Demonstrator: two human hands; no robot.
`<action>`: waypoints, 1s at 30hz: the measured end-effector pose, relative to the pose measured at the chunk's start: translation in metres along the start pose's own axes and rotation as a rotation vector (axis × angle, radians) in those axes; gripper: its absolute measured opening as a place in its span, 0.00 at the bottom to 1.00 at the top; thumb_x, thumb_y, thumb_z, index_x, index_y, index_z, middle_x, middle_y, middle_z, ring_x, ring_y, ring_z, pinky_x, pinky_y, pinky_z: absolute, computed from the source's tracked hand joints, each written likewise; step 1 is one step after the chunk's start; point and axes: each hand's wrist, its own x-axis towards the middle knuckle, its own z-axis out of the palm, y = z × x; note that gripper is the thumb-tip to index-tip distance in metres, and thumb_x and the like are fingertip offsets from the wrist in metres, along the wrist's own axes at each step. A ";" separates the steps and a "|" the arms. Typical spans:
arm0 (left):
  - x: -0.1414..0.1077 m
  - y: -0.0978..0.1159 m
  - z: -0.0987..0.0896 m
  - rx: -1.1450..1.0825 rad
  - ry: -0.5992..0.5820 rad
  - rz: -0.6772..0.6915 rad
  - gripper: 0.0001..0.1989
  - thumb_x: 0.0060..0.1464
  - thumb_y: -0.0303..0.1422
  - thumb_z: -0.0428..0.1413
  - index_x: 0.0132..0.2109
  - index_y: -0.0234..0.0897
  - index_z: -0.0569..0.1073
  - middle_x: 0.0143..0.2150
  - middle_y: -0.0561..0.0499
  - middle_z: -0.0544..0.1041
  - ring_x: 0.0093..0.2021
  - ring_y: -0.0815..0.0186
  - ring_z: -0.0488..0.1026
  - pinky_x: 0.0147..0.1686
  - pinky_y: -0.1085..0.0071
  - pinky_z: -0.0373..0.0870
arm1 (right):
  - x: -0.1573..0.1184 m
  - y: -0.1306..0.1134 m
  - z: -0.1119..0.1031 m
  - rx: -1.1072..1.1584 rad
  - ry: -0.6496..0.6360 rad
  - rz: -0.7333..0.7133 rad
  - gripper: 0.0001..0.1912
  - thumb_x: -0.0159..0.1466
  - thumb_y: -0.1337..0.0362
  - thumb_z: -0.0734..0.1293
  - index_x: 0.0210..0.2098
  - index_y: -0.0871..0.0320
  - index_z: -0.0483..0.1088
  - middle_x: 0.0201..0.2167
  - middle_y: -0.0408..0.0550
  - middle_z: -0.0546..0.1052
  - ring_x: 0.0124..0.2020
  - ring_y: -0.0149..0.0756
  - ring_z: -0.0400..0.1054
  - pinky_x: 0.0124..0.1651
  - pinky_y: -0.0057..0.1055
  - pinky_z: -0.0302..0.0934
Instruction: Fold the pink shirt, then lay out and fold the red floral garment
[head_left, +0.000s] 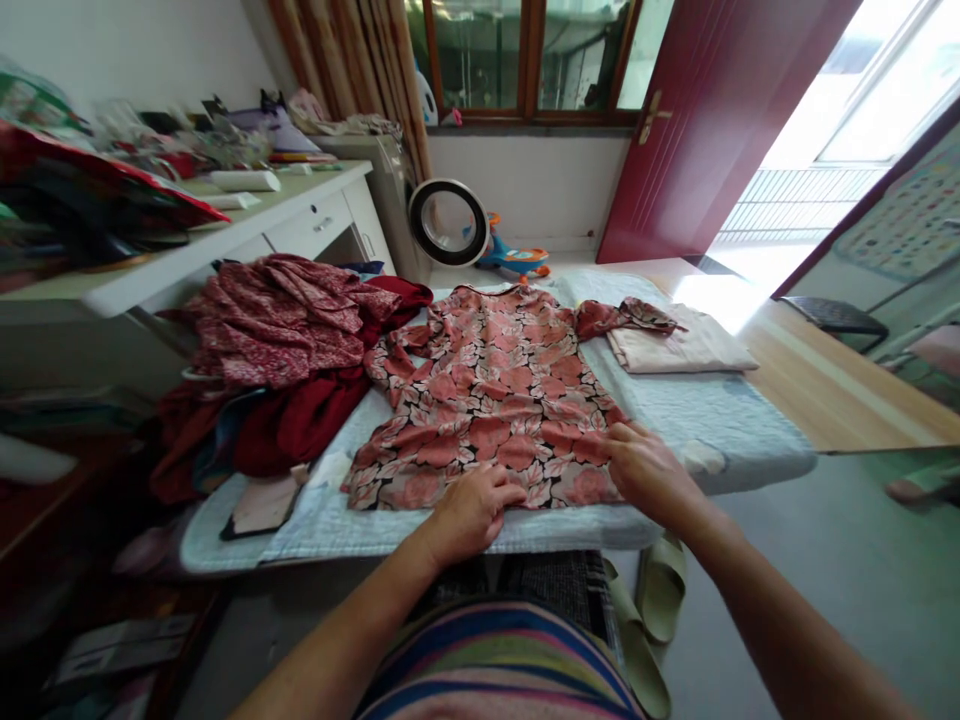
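Clothes [277,320] heap beside the floral shirt [495,400] — right hand [646,468] pinching its edge, left hand [471,512] curled, grip unclear.

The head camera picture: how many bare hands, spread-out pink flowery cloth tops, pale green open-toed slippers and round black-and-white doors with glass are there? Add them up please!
Bare hands: 2 (left hand, right hand)
Spread-out pink flowery cloth top: 1
Pale green open-toed slippers: 2
Round black-and-white door with glass: 1
Total: 6
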 end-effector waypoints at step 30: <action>0.026 -0.195 -0.164 -0.421 0.629 -0.825 0.07 0.45 0.28 0.55 0.33 0.35 0.77 0.30 0.47 0.77 0.35 0.60 0.73 0.37 0.68 0.68 | 0.088 -0.107 0.068 0.228 0.139 -0.140 0.25 0.66 0.53 0.62 0.60 0.52 0.66 0.64 0.51 0.65 0.64 0.48 0.54 0.66 0.49 0.47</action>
